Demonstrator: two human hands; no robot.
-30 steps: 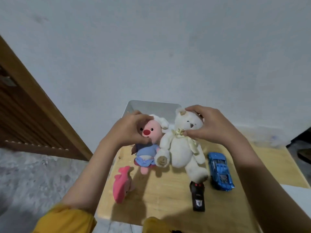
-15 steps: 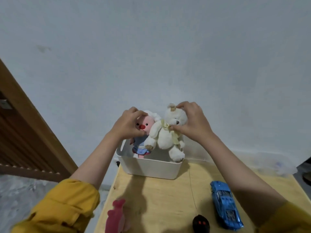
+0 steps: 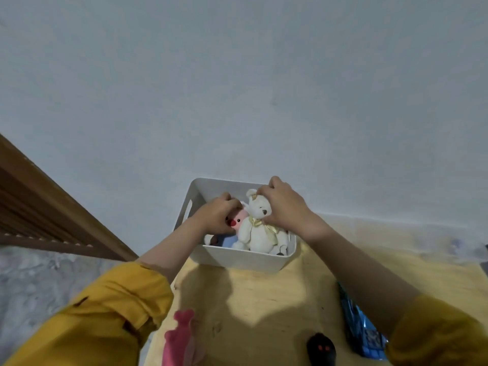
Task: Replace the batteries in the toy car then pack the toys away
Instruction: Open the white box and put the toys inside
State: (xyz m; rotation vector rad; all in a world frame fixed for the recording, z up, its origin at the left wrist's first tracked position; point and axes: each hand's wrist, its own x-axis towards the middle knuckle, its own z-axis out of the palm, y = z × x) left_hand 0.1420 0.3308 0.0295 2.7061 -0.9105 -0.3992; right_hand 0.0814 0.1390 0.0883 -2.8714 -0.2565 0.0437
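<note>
a pale wall [image 3: 264, 88] fills most of the view, with a slatted wooden door [image 3: 39, 207] at the left. below it, a light wooden surface [image 3: 264, 299] carries a white bin [image 3: 237, 258] set against the wall. the left hand [image 3: 215, 216] reaches into the bin and grips the head of a pink plush [image 3: 239, 220], which sits inside at the left. the right hand [image 3: 282, 206] grips the head of a white bear [image 3: 260, 231], which is upright in the bin just beside the pink plush, touching it. both arms wear yellow sleeves [image 3: 105, 320]. on the surface near the bottom edge lie a blue toy car [image 3: 361, 328], partly hidden by the right arm, a pink fish toy [image 3: 181, 336] at the left, and a black toy car [image 3: 320, 351] between them.
</note>
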